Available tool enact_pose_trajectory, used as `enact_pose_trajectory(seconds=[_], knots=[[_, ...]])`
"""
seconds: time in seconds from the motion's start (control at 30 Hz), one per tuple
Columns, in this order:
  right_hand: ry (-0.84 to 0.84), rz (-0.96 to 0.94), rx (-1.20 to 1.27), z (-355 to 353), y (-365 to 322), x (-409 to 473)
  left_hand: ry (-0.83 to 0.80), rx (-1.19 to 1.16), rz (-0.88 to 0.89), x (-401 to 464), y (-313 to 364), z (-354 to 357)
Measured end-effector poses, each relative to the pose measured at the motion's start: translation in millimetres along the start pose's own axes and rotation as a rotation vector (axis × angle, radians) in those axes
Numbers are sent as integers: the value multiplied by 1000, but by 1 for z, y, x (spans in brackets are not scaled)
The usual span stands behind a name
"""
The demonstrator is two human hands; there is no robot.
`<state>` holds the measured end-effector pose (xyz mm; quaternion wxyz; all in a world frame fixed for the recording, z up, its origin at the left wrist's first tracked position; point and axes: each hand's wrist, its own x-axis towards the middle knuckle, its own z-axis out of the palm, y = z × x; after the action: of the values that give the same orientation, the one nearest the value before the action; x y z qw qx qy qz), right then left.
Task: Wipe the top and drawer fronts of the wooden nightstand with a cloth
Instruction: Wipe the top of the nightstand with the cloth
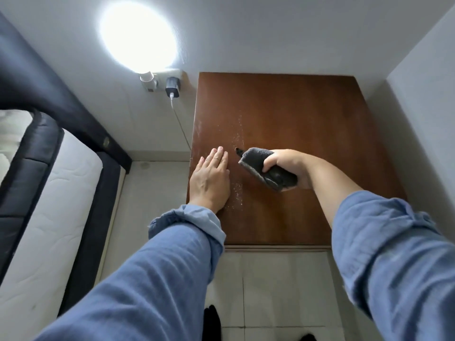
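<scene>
**Cloth in hand, dust line waiting**

Flat and spread wide, the left hand [210, 179] grips nothing; it presses palm-down on the nightstand top [295, 114] near its nine o'clock edge. Just right of it, a pale streak of dust [239, 143] runs from twelve toward six o'clock across the wood. Right again, near the centre, the right hand [283, 166] is closed around a folded dark grey cloth [264, 169], whose loose end points to ten o'clock at the streak. The drawer fronts are out of sight below the front edge.

Likely risks: a stroke toward nine o'clock would push dust against the resting hand or off onto the floor tiles [152, 188]; the bunched cloth gives a narrow contact patch, so strips could be missed.
</scene>
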<state>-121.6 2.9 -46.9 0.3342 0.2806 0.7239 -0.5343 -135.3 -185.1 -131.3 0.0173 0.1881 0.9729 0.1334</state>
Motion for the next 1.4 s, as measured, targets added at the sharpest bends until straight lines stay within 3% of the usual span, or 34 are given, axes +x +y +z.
enact_pose_trajectory(seconds=[0.17,0.4,0.73,0.83,1.0,1.27,1.4], knots=[[172,-86,38,-8,-44,38,63,-4,-3,52,-25,-9],[397,-407,-85,-25,-121,117,90,-21,-44,117,-38,-2],[699,-630,-802,-45,-198,238,136,-143,-40,136,-39,8],[719,-594,-926,-38,-197,257,137,-166,-49,137,-39,8],[649,-607,-869,-30,-186,247,143,-176,-43,138,-42,9],[584,-667,-734,18,-79,149,141,-148,-31,138,-41,10],[594,-652,-738,28,-58,131,123,-135,-6,135,-41,10]])
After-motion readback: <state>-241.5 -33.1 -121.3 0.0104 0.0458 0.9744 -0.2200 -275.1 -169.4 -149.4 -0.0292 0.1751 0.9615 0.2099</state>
